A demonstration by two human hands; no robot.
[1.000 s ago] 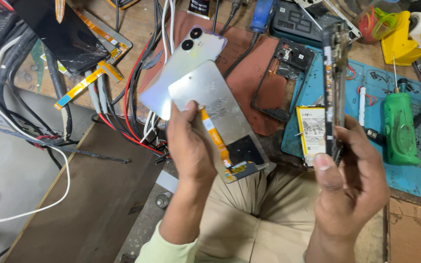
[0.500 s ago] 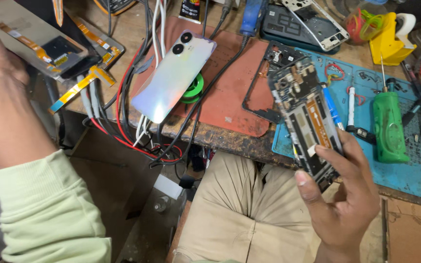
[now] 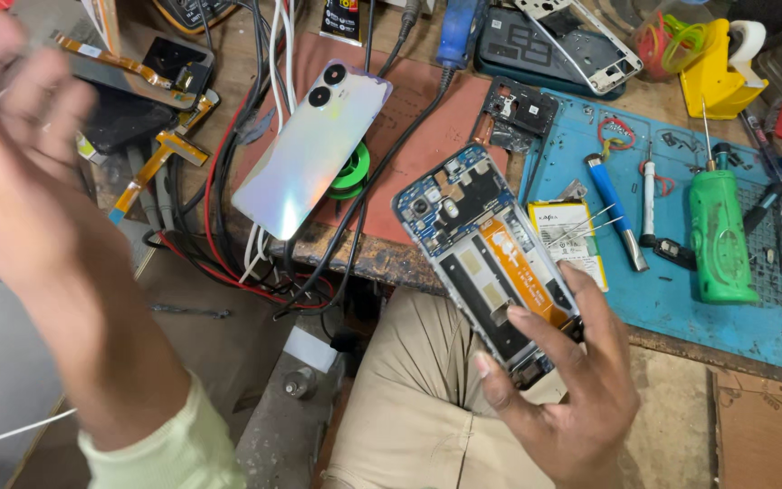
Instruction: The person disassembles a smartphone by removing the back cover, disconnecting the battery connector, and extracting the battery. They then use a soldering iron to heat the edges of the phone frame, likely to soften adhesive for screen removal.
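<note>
My right hand (image 3: 563, 389) grips the lower end of an opened phone body (image 3: 481, 244), tilted face up over my lap, showing its circuit board, empty battery bay and an orange flex cable. My left hand (image 3: 20, 172) is raised at the far left, blurred, fingers apart and holding nothing. Just beyond it a detached screen panel (image 3: 138, 68) with an orange ribbon lies on the bench's back left. An iridescent back cover (image 3: 309, 149) with two camera rings rests on a red-brown mat (image 3: 409, 118).
A blue work mat (image 3: 681, 299) on the right carries a loose battery (image 3: 567, 231), tweezers, screwdrivers and a green bottle (image 3: 721, 240). A yellow tape dispenser (image 3: 717, 68) and another phone frame (image 3: 572, 45) sit at the back. Red, black and white cables (image 3: 228, 226) hang over the bench edge.
My left hand carried the screen panel to the bench's back left, let go and drew back empty. My right hand turned the phone body from edge-on to face up.
</note>
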